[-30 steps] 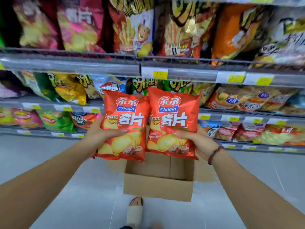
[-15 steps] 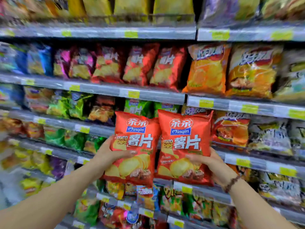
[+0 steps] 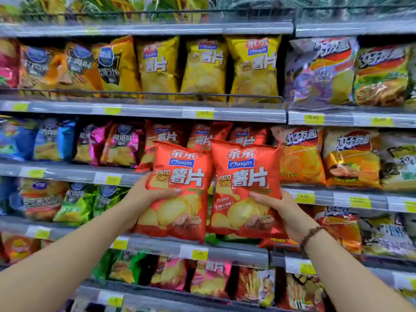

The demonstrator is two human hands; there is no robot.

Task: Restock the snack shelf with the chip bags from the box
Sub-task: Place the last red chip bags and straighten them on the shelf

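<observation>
left hand (image 3: 146,197): lower centre of frame, clenched on left red chip bag (image 3: 180,190), thumb across its front, fingers behind
right hand (image 3: 286,212): centre right, beaded bracelet (image 3: 311,236) on wrist, clenched on right red chip bag (image 3: 245,188), thumb on front
bags vs hands: each bag stands upright above its hand, gripped at the lower outer edge; inner edges touching
behind bags: matching red bags (image 3: 202,134) on middle shelf (image 3: 67,173), just behind the held pair
further up: yellow bags (image 3: 204,68) of same brand, upper centre
price tags (image 3: 314,119): yellow, along shelf rails, blurred
</observation>
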